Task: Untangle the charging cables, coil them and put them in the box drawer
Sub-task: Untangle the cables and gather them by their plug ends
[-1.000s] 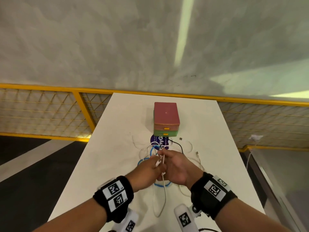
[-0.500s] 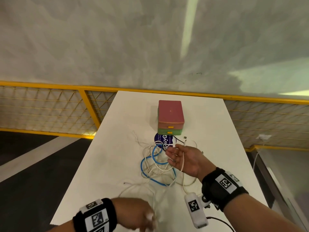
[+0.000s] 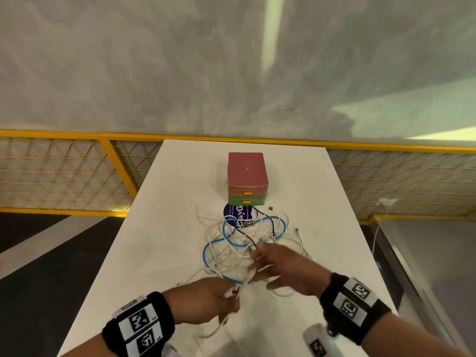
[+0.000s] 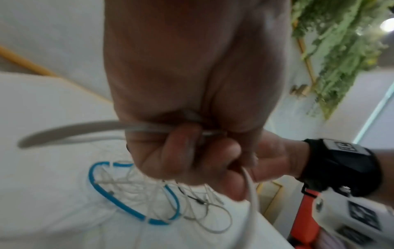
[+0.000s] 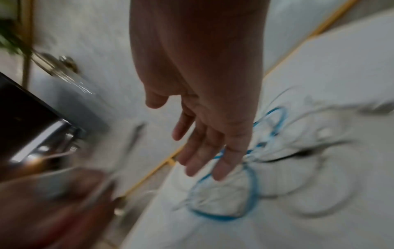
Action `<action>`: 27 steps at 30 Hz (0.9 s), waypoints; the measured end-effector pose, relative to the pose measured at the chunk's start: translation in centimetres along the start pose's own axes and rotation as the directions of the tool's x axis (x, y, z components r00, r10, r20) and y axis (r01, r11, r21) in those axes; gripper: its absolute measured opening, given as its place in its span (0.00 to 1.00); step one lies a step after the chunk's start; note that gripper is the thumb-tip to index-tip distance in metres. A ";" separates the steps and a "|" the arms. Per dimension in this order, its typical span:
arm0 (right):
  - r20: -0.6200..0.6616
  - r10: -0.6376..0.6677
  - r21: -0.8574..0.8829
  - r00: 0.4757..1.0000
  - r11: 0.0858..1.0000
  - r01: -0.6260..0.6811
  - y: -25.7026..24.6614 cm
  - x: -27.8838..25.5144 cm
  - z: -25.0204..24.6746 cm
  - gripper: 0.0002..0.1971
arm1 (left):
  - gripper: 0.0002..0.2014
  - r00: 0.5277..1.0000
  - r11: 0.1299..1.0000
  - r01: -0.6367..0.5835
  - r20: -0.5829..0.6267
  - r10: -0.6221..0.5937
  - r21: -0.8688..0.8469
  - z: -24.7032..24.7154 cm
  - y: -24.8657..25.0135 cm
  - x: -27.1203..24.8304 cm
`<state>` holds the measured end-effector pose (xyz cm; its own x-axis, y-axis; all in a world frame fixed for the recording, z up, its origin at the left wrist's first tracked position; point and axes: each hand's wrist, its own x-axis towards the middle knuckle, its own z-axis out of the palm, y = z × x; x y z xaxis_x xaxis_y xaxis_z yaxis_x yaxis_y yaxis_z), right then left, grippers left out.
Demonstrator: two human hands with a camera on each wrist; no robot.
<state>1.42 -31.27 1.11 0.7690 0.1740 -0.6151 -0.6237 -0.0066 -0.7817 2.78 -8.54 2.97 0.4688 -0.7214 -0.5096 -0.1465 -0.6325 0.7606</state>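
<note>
A tangle of white, blue and black charging cables (image 3: 244,243) lies on the white table (image 3: 159,228) in front of the red and green box (image 3: 247,179), whose two drawers look closed. My left hand (image 3: 221,300) is near the table's front; its curled fingers (image 4: 183,151) grip a white cable (image 4: 70,133) that loops out of the fist. My right hand (image 3: 270,266) hovers over the near side of the tangle with fingers (image 5: 204,151) spread and straight, holding nothing. The blue cable (image 5: 251,193) loops just beneath those fingertips.
A round blue sticker (image 3: 235,215) lies between box and tangle. A yellow mesh railing (image 3: 77,176) runs behind the table, and the floor drops off on both sides. A white device with a marker (image 3: 316,341) hangs under my right wrist.
My left hand pulled a white cable towards the near edge, then came partway back up. My right hand let go of the cable and reached left over the tangle, fingers spread.
</note>
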 end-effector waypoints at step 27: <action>-0.435 -0.689 -0.799 0.580 0.592 0.103 -6.2 -2.5 -8.6 0.13 | 0.12 0.786 0.878 -0.452 -0.534 0.310 -0.156 -7.8 6.5 1.5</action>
<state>4.52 -40.18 6.61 0.9365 -0.3231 0.1364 -0.1779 -0.7728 -0.6092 9.34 -11.57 10.28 0.7885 -0.6130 0.0502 -0.2051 -0.1851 0.9611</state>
